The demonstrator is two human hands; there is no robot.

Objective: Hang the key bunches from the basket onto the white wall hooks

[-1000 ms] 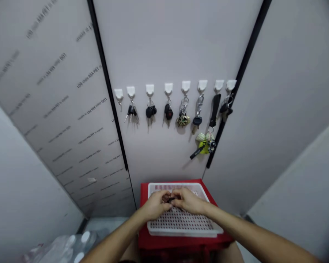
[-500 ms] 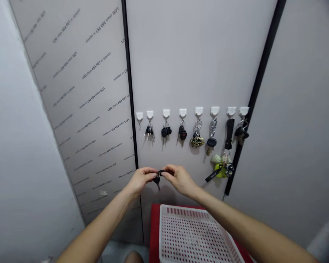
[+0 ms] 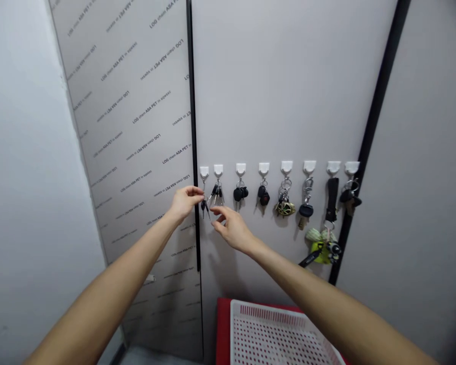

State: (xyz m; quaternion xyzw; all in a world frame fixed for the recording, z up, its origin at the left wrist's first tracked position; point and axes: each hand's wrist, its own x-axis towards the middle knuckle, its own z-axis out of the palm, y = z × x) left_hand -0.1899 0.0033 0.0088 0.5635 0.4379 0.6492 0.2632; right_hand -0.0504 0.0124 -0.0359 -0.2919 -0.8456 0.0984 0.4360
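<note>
A small bunch of keys (image 3: 204,206) with black heads hangs below the leftmost white hook (image 3: 204,173). My left hand (image 3: 186,203) comes in from the left, thumb and forefinger pinched at the top of this bunch. Just right of and below it is my right hand (image 3: 231,225), its fingers apart and nothing between them. Its fingertips are close to the keys' lower ends. On the second hook (image 3: 218,170) hangs another bunch with black-headed keys (image 3: 217,192), right above my right fingers.
Further hooks to the right carry black keys (image 3: 240,193), a gold-coloured key ring ornament (image 3: 286,208), a black strap (image 3: 332,199) and a yellow-green charm (image 3: 321,252). Below stands a white perforated basket (image 3: 268,310) on a red surface (image 3: 223,329). Black strips (image 3: 193,126) edge the wall panel.
Both hands have risen from above the basket to the leftmost hook, bringing the keys along. My right hand has let go of them. The view has shifted slightly.
</note>
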